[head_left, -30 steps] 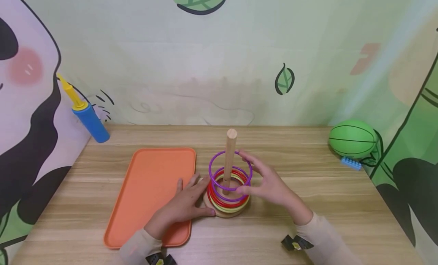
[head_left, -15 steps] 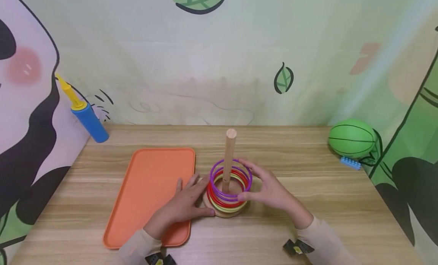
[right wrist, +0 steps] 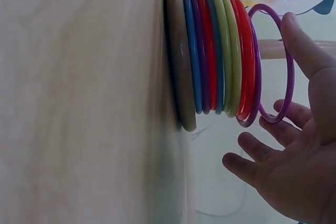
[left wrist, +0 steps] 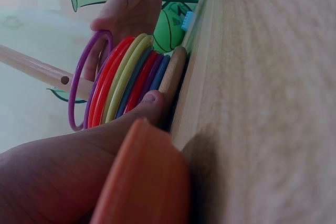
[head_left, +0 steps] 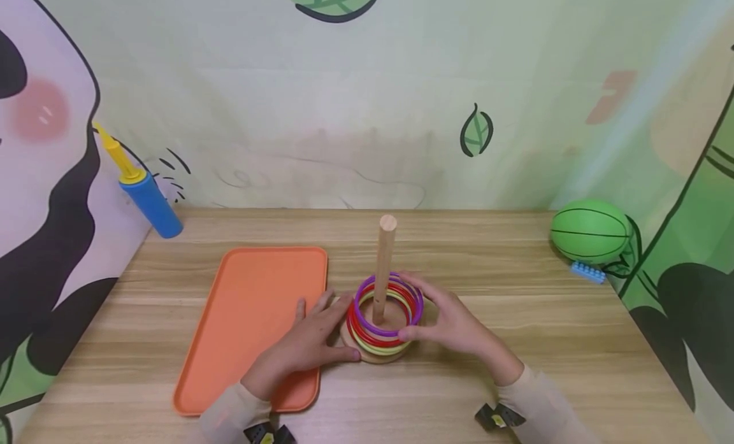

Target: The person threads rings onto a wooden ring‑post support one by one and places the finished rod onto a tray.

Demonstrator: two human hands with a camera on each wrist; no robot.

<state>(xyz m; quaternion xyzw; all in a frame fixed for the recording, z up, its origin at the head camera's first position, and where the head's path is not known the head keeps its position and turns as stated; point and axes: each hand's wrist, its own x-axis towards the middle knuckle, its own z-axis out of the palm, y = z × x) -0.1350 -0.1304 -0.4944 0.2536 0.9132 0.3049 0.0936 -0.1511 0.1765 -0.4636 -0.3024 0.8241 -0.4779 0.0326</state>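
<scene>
A wooden peg (head_left: pixel 385 253) stands upright on a round wooden base (right wrist: pixel 181 56). Stacked rings in blue, purple, red, teal, pale yellow and red encircle it, with a purple ring on top. Just above that pile, my right hand (head_left: pixel 453 318) pinches another purple ring (right wrist: pixel 290 77) between thumb and fingers. This ring goes round the peg and tilts slightly away from the stack in the wrist views. My left hand (head_left: pixel 304 342) holds the base's left side, its thumb at the front edge and its forefinger farther back; the other fingers spread over the tray.
An orange tray (head_left: pixel 258 278) lies left of the stand, under the left forearm. A blue and yellow hand pump (head_left: pixel 151 205) leans at the back left. At the back right are a green ball (head_left: pixel 590 230) and a light-blue toy brick (head_left: pixel 587 272).
My right hand has lowered the purple ring along the peg, from well above the stack to close over it. The left hand has stayed on the base.
</scene>
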